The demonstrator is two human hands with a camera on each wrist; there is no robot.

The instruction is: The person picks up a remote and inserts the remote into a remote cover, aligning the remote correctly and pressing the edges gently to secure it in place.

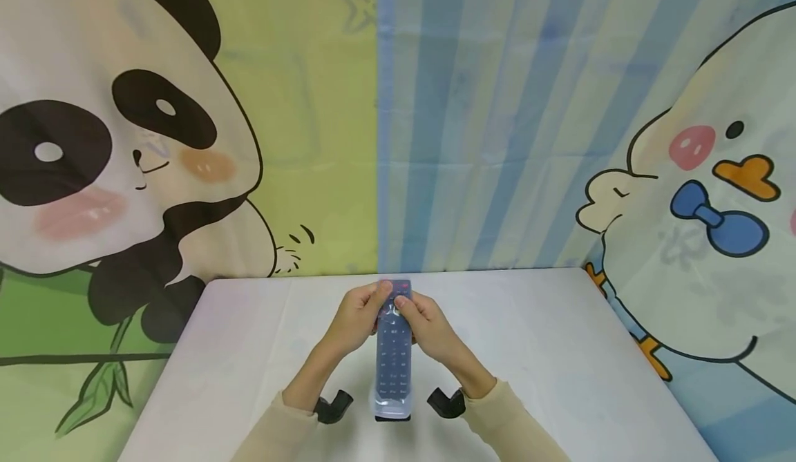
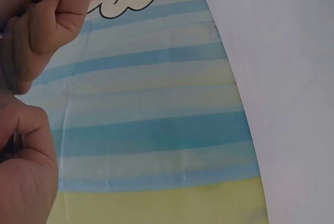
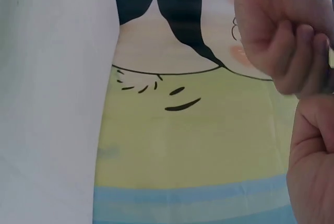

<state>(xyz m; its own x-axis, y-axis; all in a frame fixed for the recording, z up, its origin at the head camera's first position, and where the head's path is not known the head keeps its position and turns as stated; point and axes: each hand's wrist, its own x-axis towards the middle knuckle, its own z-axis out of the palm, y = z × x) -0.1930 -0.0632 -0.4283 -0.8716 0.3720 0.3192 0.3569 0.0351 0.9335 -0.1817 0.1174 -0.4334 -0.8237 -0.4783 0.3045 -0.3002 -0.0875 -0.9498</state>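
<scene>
In the head view a long dark remote control [image 1: 394, 358] points away from me, its rows of buttons facing up. A clear plastic cover wraps it, glossy at the near end. My left hand [image 1: 356, 317] grips its far left edge, with the thumb on top near the red buttons. On the opposite edge my right hand [image 1: 432, 325] holds it, thumb lying over the upper buttons. Both wrist views show the curled fingers of the left hand [image 2: 26, 166] and the right hand [image 3: 313, 166] close together; the remote is hidden there.
A white table [image 1: 528, 351] spreads beneath the hands. Behind it hangs a printed cloth [image 1: 472, 137] with a panda and a white bird. Black wrist mounts [image 1: 334, 407] show beside both forearms.
</scene>
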